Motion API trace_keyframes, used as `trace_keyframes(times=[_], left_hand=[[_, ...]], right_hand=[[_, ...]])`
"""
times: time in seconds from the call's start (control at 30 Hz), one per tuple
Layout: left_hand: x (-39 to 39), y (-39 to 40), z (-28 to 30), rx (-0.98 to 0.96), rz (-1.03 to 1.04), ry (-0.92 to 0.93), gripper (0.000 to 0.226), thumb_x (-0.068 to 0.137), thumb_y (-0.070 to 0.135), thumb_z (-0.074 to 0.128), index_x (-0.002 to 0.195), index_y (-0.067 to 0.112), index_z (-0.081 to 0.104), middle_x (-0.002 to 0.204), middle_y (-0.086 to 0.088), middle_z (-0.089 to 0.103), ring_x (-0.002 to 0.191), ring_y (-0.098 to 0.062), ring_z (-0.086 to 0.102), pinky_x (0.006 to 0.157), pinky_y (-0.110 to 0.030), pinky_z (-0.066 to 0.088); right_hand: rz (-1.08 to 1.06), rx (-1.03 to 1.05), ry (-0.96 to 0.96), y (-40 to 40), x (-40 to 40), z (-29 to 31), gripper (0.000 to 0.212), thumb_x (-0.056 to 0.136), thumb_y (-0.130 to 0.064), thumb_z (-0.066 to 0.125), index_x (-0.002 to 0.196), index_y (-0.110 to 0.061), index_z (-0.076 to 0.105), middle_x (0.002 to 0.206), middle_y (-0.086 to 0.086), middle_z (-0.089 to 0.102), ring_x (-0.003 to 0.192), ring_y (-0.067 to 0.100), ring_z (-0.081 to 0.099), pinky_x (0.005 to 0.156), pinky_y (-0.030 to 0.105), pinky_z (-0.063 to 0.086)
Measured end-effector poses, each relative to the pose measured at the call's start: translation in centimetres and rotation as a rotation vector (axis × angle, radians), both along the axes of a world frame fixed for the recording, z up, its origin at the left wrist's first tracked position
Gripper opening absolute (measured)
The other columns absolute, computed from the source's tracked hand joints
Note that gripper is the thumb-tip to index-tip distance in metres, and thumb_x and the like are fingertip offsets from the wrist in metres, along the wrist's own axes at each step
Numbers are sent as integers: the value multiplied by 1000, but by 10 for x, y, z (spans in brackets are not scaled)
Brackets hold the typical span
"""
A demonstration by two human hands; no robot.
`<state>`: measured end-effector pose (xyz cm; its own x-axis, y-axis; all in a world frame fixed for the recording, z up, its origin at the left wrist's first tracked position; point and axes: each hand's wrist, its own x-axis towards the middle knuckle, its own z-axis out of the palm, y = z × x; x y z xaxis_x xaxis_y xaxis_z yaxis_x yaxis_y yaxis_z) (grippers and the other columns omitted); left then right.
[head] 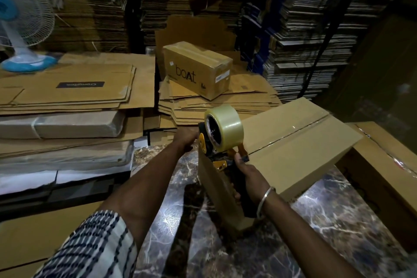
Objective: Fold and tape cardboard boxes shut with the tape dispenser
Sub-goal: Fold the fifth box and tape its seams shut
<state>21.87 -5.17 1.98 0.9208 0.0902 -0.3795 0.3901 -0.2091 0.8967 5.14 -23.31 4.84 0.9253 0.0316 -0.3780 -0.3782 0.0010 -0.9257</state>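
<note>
The right hand (246,176) has its fingers curled round the dark handle of the tape dispenser (222,140), whose roll of clear tape (225,127) stands up at the near left corner of the cardboard box (297,142). That box sits just right of centre, tilted, its top flaps folded shut with the seam between them running toward two o'clock. A silver bangle (267,198) circles the right wrist. The left hand (186,140) reaches to the box's left end, at nine o'clock from the dispenser; its fingers lie out of sight behind the dispenser and box edge, so I cannot tell how they are set or what they hold. A striped sleeve (94,248) covers the left upper arm. Below the arms is a dark marbled floor (316,221). At twelve o'clock, a taped box printed "boat" (196,70) rests on a pile of flattened cartons (214,106). At ten o'clock stands a blue fan (20,25). A second box (388,176) lies at three o'clock.
</note>
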Motion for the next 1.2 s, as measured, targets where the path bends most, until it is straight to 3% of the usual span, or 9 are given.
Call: trace_keyframes(times=[0.1,0.23,0.3,0.4,0.5,0.63,0.83,0.97,1.2], left_hand=[[-1,-3,-8,-3,76,-100,3,81,13,66,79,15,63,82,-7,62,76,-25,56,63,-30,43],[-1,-3,-21,185,47,-383,27,83,19,61,58,14,54,59,-9,53,55,-19,47,57,-29,36],[-5,-2,-26,44,29,-334,36,87,31,61,59,10,55,63,-16,53,59,-21,51,62,-31,45],[-15,2,-33,-130,-37,-241,29,96,29,64,73,14,71,77,-8,66,73,-16,64,70,-36,53],[-17,5,-39,-5,-99,-401,40,95,30,68,69,0,72,54,-1,51,50,-9,43,58,-29,38],[-20,1,-31,130,-137,-523,53,92,43,65,48,19,49,41,8,36,43,-5,32,47,-22,23],[-25,-3,-28,221,-181,-566,50,88,44,48,56,6,56,51,-2,46,45,-5,36,49,-26,25],[-27,-6,-31,194,-192,-592,39,96,38,53,77,8,69,71,-9,65,61,0,53,58,-18,37],[-31,-11,-31,146,-119,-564,20,99,34,58,110,18,63,106,0,66,98,-18,63,76,-32,48]], right_hand=[[0,0,14,-2,3,1,77,75,-78,51,85,-3,66,56,5,52,47,21,47,46,29,38],[2,17,34,-1,5,5,73,76,-74,49,86,-3,64,58,7,50,45,22,44,43,27,37],[4,21,31,-2,4,6,70,78,-71,47,85,-3,63,56,7,50,45,22,44,42,26,36],[1,46,24,-2,3,6,71,78,-71,47,87,-3,64,55,7,51,44,22,44,43,26,36],[-7,18,45,-1,5,7,71,74,-74,48,82,-5,63,55,7,51,43,20,46,45,26,36],[-11,-57,60,1,6,11,88,61,-89,52,85,-5,64,56,8,50,43,21,46,47,27,37],[32,-141,63,-10,-9,20,82,72,-88,53,81,-7,66,51,9,48,41,24,42,48,29,34],[105,-170,47,-28,-39,30,73,84,-73,43,60,-7,61,46,14,43,35,25,39,46,30,33],[76,-156,123,-46,-73,29,74,77,-77,45,77,-4,58,71,17,56,42,24,45,44,27,35]])
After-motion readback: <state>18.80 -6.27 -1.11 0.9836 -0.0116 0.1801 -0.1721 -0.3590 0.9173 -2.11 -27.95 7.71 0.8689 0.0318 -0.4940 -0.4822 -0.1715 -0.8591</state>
